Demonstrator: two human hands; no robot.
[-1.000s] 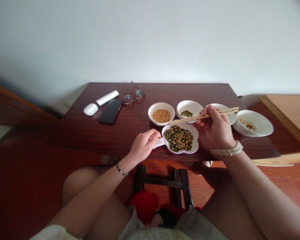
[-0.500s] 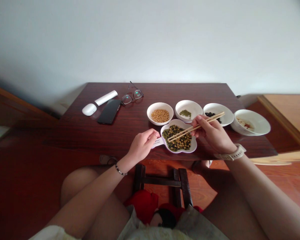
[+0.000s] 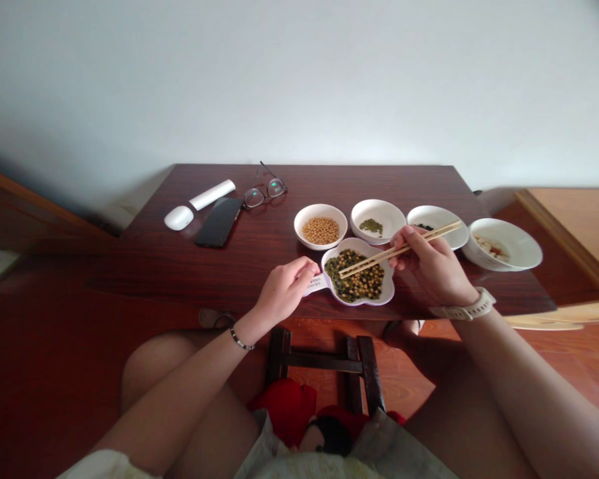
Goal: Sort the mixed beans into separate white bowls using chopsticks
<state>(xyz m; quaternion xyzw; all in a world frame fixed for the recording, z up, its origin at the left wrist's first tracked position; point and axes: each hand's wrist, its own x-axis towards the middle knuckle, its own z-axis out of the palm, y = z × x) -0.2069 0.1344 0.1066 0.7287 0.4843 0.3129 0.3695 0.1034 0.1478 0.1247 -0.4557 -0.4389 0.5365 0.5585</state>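
My right hand (image 3: 432, 263) is shut on a pair of wooden chopsticks (image 3: 397, 251), whose tips lie over a heap of mixed green, black and yellow beans (image 3: 354, 276). The beans fill a white flower-shaped dish (image 3: 374, 298). My left hand (image 3: 284, 287) rests on the table, fingers closed, next to a small paper slip (image 3: 315, 285) at the dish's left edge. Behind the dish are a bowl of soybeans (image 3: 320, 226) and a white dish of mung beans (image 3: 377, 221). My right hand partly hides a white dish of black beans (image 3: 436, 216).
A white bowl with reddish residue (image 3: 502, 245) stands at the right of the dark wooden table (image 3: 329, 186). Far left lie a white mouse (image 3: 178, 217), a phone (image 3: 219, 222), a white tube (image 3: 212, 194) and glasses (image 3: 264, 191). A wooden stool (image 3: 319, 359) stands below.
My right hand first came down from the right side to over the mixed beans, then shifted slightly right. The chopsticks now cover less of the heap. My left hand has not moved.
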